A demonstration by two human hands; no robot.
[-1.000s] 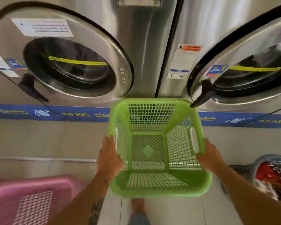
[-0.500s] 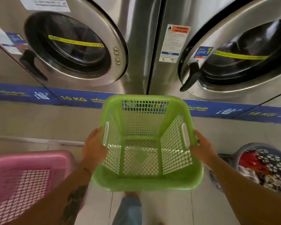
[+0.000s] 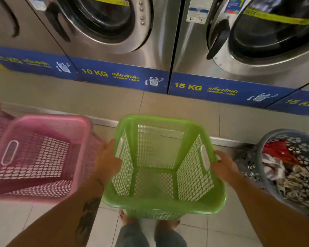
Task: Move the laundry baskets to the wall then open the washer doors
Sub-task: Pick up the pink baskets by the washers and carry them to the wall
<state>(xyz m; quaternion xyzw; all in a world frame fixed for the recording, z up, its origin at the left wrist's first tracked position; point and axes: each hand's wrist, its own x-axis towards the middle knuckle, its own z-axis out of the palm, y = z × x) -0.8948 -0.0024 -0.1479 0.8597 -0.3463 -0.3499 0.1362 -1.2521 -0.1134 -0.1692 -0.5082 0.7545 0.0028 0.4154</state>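
Baskets are now seen lower and nearer the floor than a second ago: the green basket (image 3: 165,168), which was held up in front of the gap between the two washers, has been brought back and down, and far more of the tiled floor (image 3: 185,111) and the blue strip (image 3: 125,77) at the washers' base is shown. This is judged to mean that the basket is being carried away from the machines, or lowered, on its way to the wall, so the first half of the task is under way and not finished. The green basket is gripped at its two side handles, the left hand (image 3: 108,162) closed on the left rim and the right hand (image 3: 224,166) closed on the right rim; it is empty, and its mesh bottom is seen through. Whether it rests on the floor yet cannot be told; bare feet are seen just under its near edge. A pink basket (image 3: 37,157), also empty, is seen just beside it on the left, blurred and tilted. A grey round basket (image 3: 291,168) at the right edge of the floor is filled with mixed clothes, red and white among them. The left washer door (image 3: 103,18) and the right washer door (image 3: 268,31) are both seen shut, their handles untouched.
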